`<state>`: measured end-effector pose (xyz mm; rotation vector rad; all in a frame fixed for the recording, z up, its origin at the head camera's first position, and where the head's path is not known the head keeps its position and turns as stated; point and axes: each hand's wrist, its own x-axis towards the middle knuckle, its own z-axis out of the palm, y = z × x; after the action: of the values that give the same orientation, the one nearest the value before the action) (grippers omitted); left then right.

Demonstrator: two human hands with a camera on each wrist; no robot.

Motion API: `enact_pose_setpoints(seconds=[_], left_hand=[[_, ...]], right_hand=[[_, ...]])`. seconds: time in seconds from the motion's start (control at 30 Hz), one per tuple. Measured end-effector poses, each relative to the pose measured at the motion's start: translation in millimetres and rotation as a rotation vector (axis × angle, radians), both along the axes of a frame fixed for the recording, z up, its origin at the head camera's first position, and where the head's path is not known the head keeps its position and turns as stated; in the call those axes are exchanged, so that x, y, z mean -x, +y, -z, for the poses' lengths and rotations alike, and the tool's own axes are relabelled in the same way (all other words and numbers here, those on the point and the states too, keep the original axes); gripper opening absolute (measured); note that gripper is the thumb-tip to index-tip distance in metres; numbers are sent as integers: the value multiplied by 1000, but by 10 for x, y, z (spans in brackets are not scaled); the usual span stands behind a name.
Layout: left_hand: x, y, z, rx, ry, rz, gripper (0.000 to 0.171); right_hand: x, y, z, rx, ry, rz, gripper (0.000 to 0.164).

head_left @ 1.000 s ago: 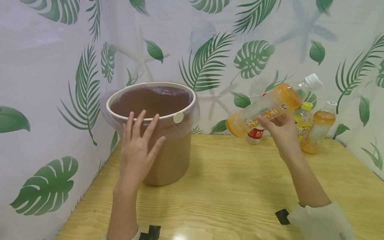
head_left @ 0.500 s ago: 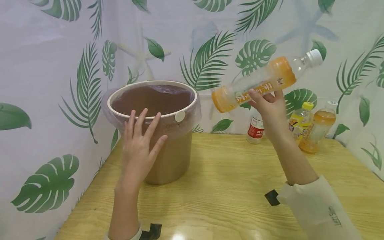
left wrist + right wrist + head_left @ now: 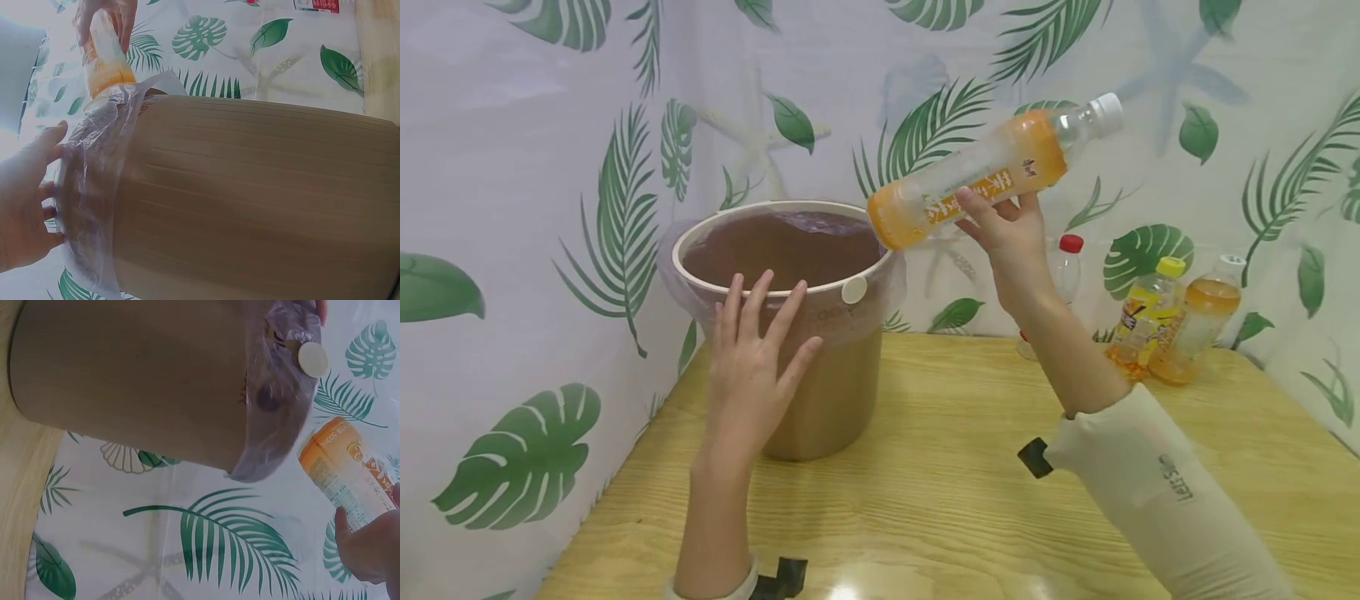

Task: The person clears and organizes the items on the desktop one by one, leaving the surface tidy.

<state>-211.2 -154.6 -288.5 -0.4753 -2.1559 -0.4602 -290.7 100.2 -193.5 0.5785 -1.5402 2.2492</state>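
A brown trash bin (image 3: 827, 400) with a pale rim and a clear plastic liner stands on the table at left centre. My left hand (image 3: 747, 375) rests against its near side, fingers spread and fingertips at the rim. My right hand (image 3: 1007, 242) grips an orange-labelled plastic bottle (image 3: 970, 179) with a white cap. The bottle is tilted, its base low and close to the bin's right rim, its cap up to the right. In the right wrist view the bottle's base (image 3: 328, 444) points at the lined rim, with a small gap between.
At the back right of the wooden table (image 3: 940, 500) stand a yellow-capped bottle (image 3: 1146, 317) and another orange bottle (image 3: 1198, 321). A red-capped bottle (image 3: 1067, 262) is partly hidden behind my right arm. Leaf-patterned cloth (image 3: 820, 67) hangs behind the table.
My right hand has carried the orange-labelled bottle up and left, from near the other bottles to beside the bin's rim. The left hand has stayed on the bin.
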Motion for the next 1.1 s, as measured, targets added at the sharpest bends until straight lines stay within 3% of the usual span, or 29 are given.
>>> enact_pose_setpoints(seconds=[0.4, 0.83, 1.1], left_hand=[[15, 12, 4, -10, 13, 7, 60], [-5, 9, 0, -12, -3, 3, 60], [-11, 13, 3, -9, -6, 1, 60]], right_hand=[[178, -275, 83, -70, -45, -15, 55], [237, -356, 88, -273, -109, -66, 56], [283, -404, 103, -313, -101, -80, 56]])
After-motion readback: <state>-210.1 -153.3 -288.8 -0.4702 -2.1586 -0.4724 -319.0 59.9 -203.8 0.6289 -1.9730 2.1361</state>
